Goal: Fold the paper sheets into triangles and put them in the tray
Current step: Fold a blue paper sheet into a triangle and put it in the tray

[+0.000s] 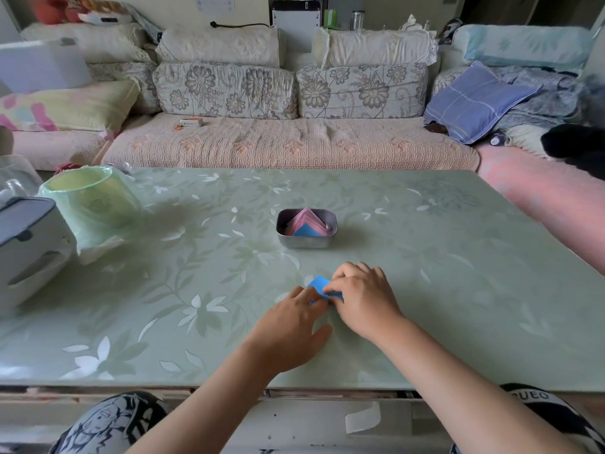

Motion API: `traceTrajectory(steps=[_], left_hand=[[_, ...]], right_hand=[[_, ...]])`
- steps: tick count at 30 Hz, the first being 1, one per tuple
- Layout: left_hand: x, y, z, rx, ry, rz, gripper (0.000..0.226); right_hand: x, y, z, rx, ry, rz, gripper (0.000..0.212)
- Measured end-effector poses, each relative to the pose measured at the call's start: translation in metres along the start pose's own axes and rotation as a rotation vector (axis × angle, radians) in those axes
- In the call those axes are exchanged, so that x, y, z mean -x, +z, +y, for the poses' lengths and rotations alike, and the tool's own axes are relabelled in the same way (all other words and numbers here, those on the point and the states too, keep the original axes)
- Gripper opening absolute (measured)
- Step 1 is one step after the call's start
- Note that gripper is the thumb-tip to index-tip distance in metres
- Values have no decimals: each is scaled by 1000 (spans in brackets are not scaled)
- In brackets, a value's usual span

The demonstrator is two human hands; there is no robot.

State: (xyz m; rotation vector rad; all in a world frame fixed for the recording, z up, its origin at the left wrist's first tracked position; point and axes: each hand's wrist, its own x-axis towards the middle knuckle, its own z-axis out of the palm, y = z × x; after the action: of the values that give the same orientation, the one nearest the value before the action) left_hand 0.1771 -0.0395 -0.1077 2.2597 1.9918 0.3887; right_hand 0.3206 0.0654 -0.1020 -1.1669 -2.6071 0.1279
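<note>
Pressing blue paper [318,284] with left hand [291,326], right hand [363,298] pinching it, floral table [432,263], sofa [288,144] behind

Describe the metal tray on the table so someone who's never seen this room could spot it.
Find the wide pale green leaf-patterned table in front of the floral sofa. Near its middle sits a small rounded rectangular grey metal tray. Unlike the tall green-lined bin at the table's left edge, it is low and holds pink and blue folded paper triangles.
</note>
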Motion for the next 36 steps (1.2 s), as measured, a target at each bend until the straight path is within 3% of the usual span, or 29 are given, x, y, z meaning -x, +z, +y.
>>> traceTrajectory(steps=[5, 15, 23, 36], left_hand=[[3, 4, 3, -9, -2, 54, 41], [3, 10, 0, 29, -22, 97, 38], [12, 3, -11, -13, -89, 154, 34], [29, -8, -23, -18, -245, 179, 29]], right_hand=[[13, -3, -1, 88, -34, 55, 23], [34, 1, 0, 145, -157, -78, 51], [42, 2, 4, 75, -140, -69, 42], [43, 3, 5, 55, -57, -105, 46]])
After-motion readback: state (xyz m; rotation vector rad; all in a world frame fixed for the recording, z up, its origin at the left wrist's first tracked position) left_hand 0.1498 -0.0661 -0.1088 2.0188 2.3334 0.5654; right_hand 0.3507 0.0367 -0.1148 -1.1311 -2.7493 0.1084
